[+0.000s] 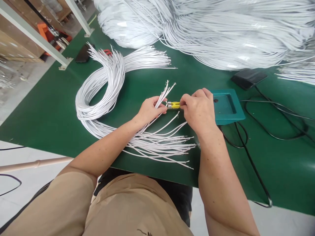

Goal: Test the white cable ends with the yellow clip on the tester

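My left hand [150, 110] is closed around several white wires [161, 97], whose frayed ends point up past the fingers. Facing it, my right hand [199, 109] pinches a small yellow tool [175, 105] with metal tips. Those tips touch or nearly touch a wire end at my left fingertips. More loose ends of the white wire bundle [162, 144] fan out below both hands. The rest of that bundle curves round in a loop [85, 98] on the left of the green table.
Behind lies a big heap of white wires [221, 32]. A teal tray [227, 105] sits beside my right hand, with black cables [251, 157] around it. Black objects [248, 78] [83, 54] lie at the right and the far left. White metal posts [46, 42] stand at the left edge.
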{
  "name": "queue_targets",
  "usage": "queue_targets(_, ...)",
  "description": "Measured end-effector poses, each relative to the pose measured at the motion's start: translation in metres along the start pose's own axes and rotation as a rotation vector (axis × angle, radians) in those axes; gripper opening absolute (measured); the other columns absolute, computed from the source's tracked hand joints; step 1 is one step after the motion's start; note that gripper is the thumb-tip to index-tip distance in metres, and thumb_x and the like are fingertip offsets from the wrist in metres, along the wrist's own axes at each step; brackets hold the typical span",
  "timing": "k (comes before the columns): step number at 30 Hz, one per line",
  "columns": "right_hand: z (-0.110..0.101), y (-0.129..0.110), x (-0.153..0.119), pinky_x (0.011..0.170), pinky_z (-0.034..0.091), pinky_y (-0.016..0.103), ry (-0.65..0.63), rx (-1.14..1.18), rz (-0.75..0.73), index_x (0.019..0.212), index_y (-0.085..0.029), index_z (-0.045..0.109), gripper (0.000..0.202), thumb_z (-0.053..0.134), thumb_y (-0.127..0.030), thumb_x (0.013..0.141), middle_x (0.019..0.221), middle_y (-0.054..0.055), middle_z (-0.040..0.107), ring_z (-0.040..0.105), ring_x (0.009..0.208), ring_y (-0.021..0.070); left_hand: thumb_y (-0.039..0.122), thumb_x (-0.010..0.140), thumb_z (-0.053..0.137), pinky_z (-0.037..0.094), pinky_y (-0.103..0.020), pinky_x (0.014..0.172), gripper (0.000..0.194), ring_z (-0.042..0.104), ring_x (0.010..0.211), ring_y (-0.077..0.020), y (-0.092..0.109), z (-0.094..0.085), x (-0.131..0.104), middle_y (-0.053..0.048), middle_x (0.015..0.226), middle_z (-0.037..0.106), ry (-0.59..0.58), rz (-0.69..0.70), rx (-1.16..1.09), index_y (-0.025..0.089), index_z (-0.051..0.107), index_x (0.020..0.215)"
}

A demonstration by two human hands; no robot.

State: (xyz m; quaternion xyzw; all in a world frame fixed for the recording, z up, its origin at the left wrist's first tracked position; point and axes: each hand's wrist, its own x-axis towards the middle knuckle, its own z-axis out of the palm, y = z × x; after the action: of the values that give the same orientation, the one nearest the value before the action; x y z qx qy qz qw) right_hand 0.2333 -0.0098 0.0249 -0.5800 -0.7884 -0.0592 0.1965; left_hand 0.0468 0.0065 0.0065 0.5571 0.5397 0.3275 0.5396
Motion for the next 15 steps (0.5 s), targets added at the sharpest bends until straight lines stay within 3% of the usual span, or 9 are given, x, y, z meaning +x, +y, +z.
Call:
queue_targets(6, -0.001, 0.0, -0.002, 0.109, 0.032, 0.059, 0.005, 0.016, 0.018, 0.083, -0.02, 0.071, 0.024, 0.048, -0.015, 0.088, 0.069, 0.008, 0.057, 0.054, 0.09, 0.0268, 0.02, 0.069, 0.073, 0.042, -0.02, 0.049, 0.041, 0.051, 0.049, -0.0072, 0.0, 0.001, 0.0, -0.003, 0.075, 0.07, -0.015, 0.005, 0.025, 0.014, 0.068, 0.109)
queue_targets(10, -0.005, 0.008, -0.007, 0.112, 0.014, 0.071, 0.165, -0.065, 0.226, 0.105, -0.017, 0.069, 0.023, 0.049, -0.023, 0.093, 0.106, 0.015, 0.068, 0.05, 0.118, 0.0349, 0.019, 0.068, 0.073, 0.042, -0.021, 0.049, 0.041, 0.051, 0.048, -0.0069, 0.002, 0.0, 0.0, -0.003, 0.075, 0.07, -0.028, -0.014, 0.026, 0.014, 0.068, 0.109)
queue_targets(12, -0.004, 0.013, -0.009, 0.111, 0.012, 0.073, 0.212, -0.118, 0.339, 0.115, -0.015, 0.065, 0.028, 0.047, -0.023, 0.095, 0.123, 0.019, 0.064, 0.047, 0.126, 0.0375, 0.02, 0.069, 0.073, 0.043, -0.02, 0.051, 0.041, 0.055, 0.054, -0.0085, 0.001, -0.001, 0.001, -0.004, 0.076, 0.07, -0.041, -0.016, 0.005, 0.013, 0.067, 0.109)
queue_targets(15, 0.001, 0.018, -0.011, 0.11, 0.013, 0.074, 0.211, -0.135, 0.356, 0.121, -0.016, 0.062, 0.031, 0.043, -0.024, 0.098, 0.129, 0.019, 0.062, 0.047, 0.128, 0.0374, 0.019, 0.069, 0.074, 0.043, -0.019, 0.051, 0.042, 0.064, 0.068, -0.0126, -0.001, -0.005, 0.002, -0.004, 0.079, 0.068, -0.047, -0.029, -0.054, 0.012, 0.066, 0.109)
